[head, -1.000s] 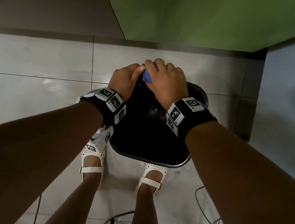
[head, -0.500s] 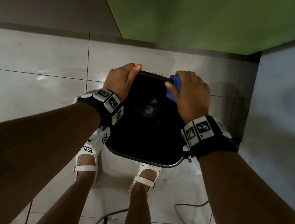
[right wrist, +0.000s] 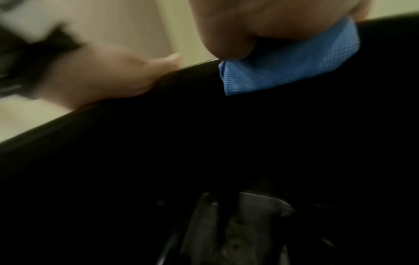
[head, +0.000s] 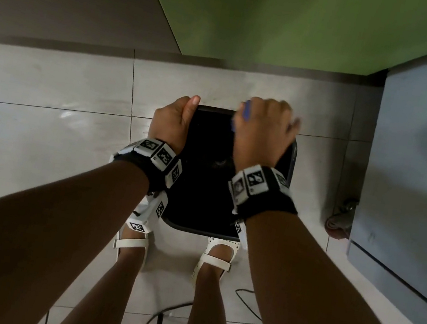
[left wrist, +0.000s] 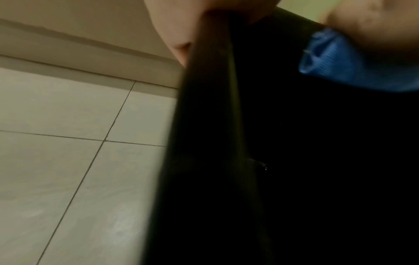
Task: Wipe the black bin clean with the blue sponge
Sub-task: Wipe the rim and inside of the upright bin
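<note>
The black bin (head: pixel 203 188) stands on the tiled floor between my feet, its open top facing up at me. My left hand (head: pixel 174 118) grips the bin's far left rim (left wrist: pixel 211 80), thumb on the inside edge. My right hand (head: pixel 262 130) holds the blue sponge (head: pixel 246 110) and presses it against the far right part of the rim. In the right wrist view the blue sponge (right wrist: pixel 292 66) lies under my thumb on the black rim, with my left hand (right wrist: pixel 108 78) beside it. The sponge (left wrist: pixel 347 66) also shows in the left wrist view.
A grey cabinet (head: pixel 418 182) on castor wheels (head: pixel 337 225) stands close on the right. A green wall (head: pixel 258 19) and a dark skirting rise behind the bin. Black cables (head: pixel 170 313) trail on the floor tiles by my white sandals (head: pixel 217 253).
My right hand slid the sponge from beside the left hand along the far rim to the right, and has now come back a little toward the far right corner. The left hand kept its grip.
</note>
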A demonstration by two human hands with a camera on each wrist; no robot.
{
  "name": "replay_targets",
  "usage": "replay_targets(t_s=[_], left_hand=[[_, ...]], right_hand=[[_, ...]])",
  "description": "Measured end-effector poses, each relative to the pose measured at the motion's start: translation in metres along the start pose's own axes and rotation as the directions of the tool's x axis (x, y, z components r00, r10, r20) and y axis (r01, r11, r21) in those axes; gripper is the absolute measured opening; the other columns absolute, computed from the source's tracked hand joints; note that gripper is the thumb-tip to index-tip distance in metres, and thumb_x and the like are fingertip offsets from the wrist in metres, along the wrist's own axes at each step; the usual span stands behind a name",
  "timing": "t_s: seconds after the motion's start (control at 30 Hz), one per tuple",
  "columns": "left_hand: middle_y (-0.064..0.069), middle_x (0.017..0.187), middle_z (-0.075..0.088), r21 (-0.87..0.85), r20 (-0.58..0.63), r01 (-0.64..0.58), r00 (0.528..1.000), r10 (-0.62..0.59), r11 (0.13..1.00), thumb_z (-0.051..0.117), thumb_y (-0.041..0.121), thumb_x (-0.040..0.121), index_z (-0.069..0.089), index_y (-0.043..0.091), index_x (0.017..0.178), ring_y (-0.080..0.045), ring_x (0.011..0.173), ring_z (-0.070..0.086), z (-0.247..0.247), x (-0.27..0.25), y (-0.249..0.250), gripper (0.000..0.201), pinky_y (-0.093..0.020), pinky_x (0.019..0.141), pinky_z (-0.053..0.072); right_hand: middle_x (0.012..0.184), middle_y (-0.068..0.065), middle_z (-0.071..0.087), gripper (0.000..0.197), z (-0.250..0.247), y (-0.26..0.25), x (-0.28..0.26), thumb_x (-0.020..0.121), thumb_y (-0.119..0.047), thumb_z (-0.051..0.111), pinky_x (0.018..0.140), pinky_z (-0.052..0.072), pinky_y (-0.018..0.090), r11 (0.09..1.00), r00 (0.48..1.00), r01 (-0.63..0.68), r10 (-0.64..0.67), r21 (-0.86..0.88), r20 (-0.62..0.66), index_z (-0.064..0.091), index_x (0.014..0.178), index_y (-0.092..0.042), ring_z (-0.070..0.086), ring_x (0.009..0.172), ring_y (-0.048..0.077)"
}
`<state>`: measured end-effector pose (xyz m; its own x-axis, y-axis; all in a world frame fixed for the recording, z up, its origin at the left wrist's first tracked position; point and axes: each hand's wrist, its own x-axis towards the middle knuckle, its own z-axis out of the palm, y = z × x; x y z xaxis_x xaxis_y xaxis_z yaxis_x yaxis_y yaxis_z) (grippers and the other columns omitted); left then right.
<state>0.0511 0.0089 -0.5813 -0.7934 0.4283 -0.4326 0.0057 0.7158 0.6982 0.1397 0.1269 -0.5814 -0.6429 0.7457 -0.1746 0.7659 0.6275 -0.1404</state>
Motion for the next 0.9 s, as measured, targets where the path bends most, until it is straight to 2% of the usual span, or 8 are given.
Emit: replay_targets(t_s=[0.03,0.1,0.2,0.4,0.57,0.63,0.77,0.9], left_hand=[[-0.006,0.064,0.049,0.001,-0.002,-0.001,1.0,0.001,1.0,0.036,0.038,0.098,0.052,0.005,0.078,-0.023,0.066,0.048,0.0,0.0,0.001,0.042,-0.03,0.064,0.037],[-0.004,0.06,0.046,0.003,-0.004,-0.002,1.0,0.002,1.0,0.036,0.037,0.098,0.05,0.006,0.075,-0.018,0.059,0.043,0.0,0.001,0.0,0.041,-0.028,0.06,0.037],[0.005,0.054,0.038,0.014,-0.001,-0.01,1.0,0.01,1.0,0.036,0.036,0.098,0.043,0.014,0.068,-0.01,0.052,0.036,-0.001,-0.002,-0.004,0.037,-0.013,0.05,0.029],[-0.003,0.081,0.063,0.118,0.092,-0.012,0.996,0.001,0.993,0.044,0.042,0.093,0.062,0.013,0.103,-0.021,0.083,0.058,-0.018,-0.01,-0.005,0.036,-0.022,0.074,0.038],[-0.015,0.115,0.066,0.295,0.332,-0.152,0.942,0.048,0.943,0.029,0.043,0.098,0.053,0.02,0.125,-0.032,0.11,0.057,-0.028,0.002,0.007,0.043,-0.032,0.089,0.04],[-0.019,0.117,0.063,0.278,0.407,-0.195,0.911,0.069,0.941,0.026,0.036,0.099,0.049,0.015,0.128,-0.034,0.11,0.057,-0.024,0.007,0.014,0.042,-0.032,0.086,0.039],[-0.021,0.112,0.064,0.244,0.401,-0.15,0.915,0.041,0.958,0.027,0.033,0.1,0.048,0.013,0.126,-0.035,0.104,0.058,-0.019,0.009,0.013,0.039,-0.028,0.077,0.035],[-0.019,0.107,0.066,0.261,0.359,-0.116,0.933,0.015,0.958,0.029,0.038,0.099,0.052,0.018,0.123,-0.035,0.099,0.059,-0.016,0.005,0.009,0.039,-0.03,0.075,0.037]], right_hand=[[0.097,0.01,0.064,0.031,0.0,0.011,0.0,0.087,-0.043,0.046,0.091,0.043,0.052,0.991,0.992,-0.124,0.122,-0.042,-0.032,0.062,0.094,-0.017,0.057,0.1,0.031],[0.073,0.009,0.064,0.032,-0.001,0.02,0.002,0.083,-0.042,0.046,0.06,0.052,0.036,0.961,0.956,-0.275,0.27,-0.027,-0.118,0.064,0.079,-0.017,0.062,0.07,0.03],[0.056,0.005,0.059,0.036,-0.004,0.017,0.012,0.081,-0.041,0.042,0.041,0.04,0.023,0.966,0.949,-0.255,0.259,0.046,-0.178,0.064,0.068,-0.016,0.056,0.051,0.024],[0.072,0.008,0.064,0.039,-0.004,0.012,0.025,0.091,-0.041,0.037,0.052,0.037,0.028,0.994,0.973,-0.004,0.03,0.11,-0.231,0.064,0.085,-0.014,0.057,0.069,0.026],[0.097,0.004,0.065,0.035,-0.003,-0.017,0.032,0.095,-0.041,0.036,0.065,0.033,0.03,0.962,0.969,0.239,-0.229,0.128,-0.089,0.059,0.106,-0.017,0.054,0.092,0.025],[0.085,0.004,0.068,0.034,0.001,-0.034,0.031,0.091,-0.039,0.039,0.061,0.032,0.029,0.939,0.941,0.324,-0.308,0.113,-0.14,0.065,0.096,-0.016,0.058,0.082,0.025],[0.059,0.0,0.064,0.036,0.007,-0.046,0.028,0.082,-0.038,0.039,0.052,0.04,0.026,0.954,0.945,0.263,-0.226,0.14,-0.235,0.067,0.072,-0.017,0.059,0.059,0.021],[0.075,0.002,0.067,0.036,0.001,-0.042,0.023,0.089,-0.039,0.039,0.065,0.042,0.032,0.966,0.973,0.193,-0.165,0.171,-0.164,0.066,0.09,-0.016,0.061,0.074,0.022]])
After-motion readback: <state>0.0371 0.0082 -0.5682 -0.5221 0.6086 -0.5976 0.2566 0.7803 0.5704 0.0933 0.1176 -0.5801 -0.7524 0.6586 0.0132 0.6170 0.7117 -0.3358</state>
